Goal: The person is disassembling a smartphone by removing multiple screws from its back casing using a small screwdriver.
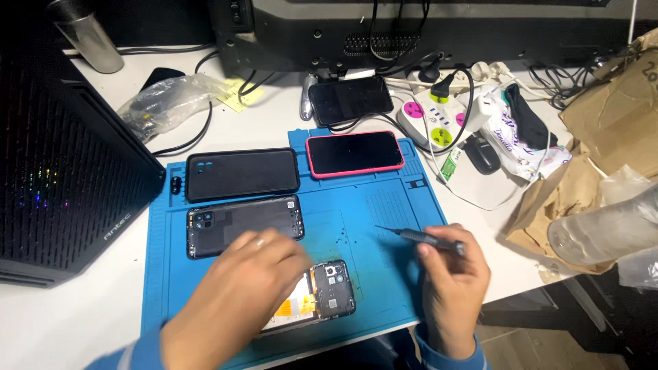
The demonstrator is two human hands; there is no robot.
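My left hand (236,291) lies flat over the opened phone (322,291) at the near edge of the blue mat (384,205), fingers spread and pressing on it, gripping nothing. My right hand (449,281), at the mat's right edge, has its fingers closed around a thin screwdriver (418,238), tip pointing left over bare mat.

Farther up the mat lies the loose back cover (243,225), just beyond my left hand, and past that a black case (241,173). A phone in a pink case (354,153) sits on the mat's far edge, and a dark phone (350,100) lies just off the mat behind it, on the worktop. Right of the mat are a power strip (432,120) with cables and crumpled brown paper (603,137); left of it stands a black computer case (62,171).

My left hand covers most of the opened phone (only its camera end and a strip of yellow label show). Small specks dot the mat's middle; I cannot tell what they are.
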